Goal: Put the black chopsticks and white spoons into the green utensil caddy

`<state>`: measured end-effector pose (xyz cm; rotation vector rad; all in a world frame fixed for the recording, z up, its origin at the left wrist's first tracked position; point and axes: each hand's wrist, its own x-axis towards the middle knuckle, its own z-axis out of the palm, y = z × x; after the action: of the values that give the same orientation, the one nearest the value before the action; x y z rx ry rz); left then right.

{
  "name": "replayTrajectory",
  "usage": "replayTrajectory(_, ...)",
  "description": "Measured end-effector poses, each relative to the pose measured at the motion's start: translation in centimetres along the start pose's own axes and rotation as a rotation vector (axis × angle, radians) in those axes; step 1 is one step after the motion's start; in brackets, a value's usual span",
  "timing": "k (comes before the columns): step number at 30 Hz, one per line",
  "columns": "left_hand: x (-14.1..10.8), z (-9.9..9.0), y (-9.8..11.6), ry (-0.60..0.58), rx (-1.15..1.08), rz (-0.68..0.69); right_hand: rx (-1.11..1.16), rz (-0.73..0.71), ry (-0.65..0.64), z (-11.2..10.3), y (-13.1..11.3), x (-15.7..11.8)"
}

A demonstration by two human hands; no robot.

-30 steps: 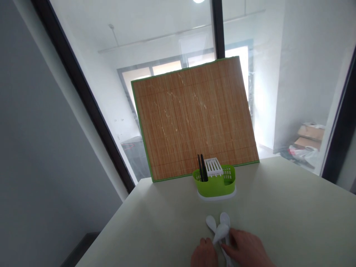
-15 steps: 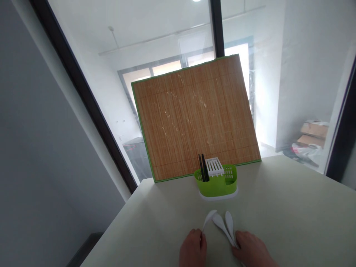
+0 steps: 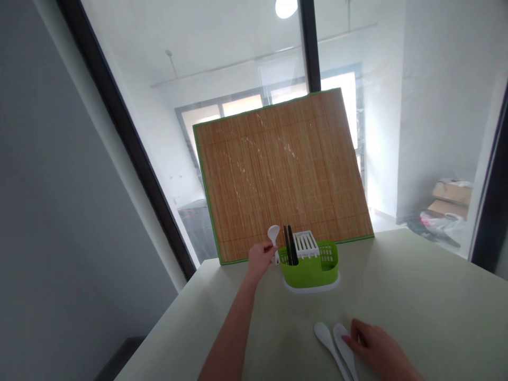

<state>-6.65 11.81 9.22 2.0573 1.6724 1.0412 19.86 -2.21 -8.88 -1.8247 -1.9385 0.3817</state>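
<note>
My left hand [image 3: 261, 259] reaches forward, its fingers closed on the handle of a white soup spoon [image 3: 273, 233]. The spoon is upright, bowl at the top, beside the left end of a green utensil holder [image 3: 309, 274]. Black chopsticks [image 3: 292, 246] stand in that left compartment. On the table in front lie two more white spoons, a left one [image 3: 324, 334] and a right one [image 3: 342, 335], side by side. My right hand [image 3: 371, 344] has curled fingers, and its fingertips meet the bowl edge of the right spoon.
The holder has a white slotted rack [image 3: 305, 243] in its middle and a white base. Behind it a bamboo mat [image 3: 278, 174] with green edging leans on a glass wall. The pale table [image 3: 408, 307] ends near the glass. Cardboard boxes [image 3: 452, 198] lie beyond it.
My left hand has lifted its spoon off the table area and carried it forward to the holder. The other two spoons have shifted right and nearer; my right hand has moved from their handles towards a bowl.
</note>
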Motion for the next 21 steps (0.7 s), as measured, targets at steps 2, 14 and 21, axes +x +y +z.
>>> replayTrajectory(2, 2.1, 0.8, 0.1, 0.038, 0.104, -0.014, 0.013, -0.036, 0.08, 0.1, 0.3, 1.0)
replayTrajectory(14, 5.2, 6.6, -4.4, -0.153, 0.321, -0.158, -0.001, -0.165, 0.131, 2.3, 2.5, 1.8)
replayTrajectory(21, 5.7, 7.6, -4.5, -0.227, 0.358, -0.187, -0.015, -0.132, 0.081, 1.8, 1.7, 1.7)
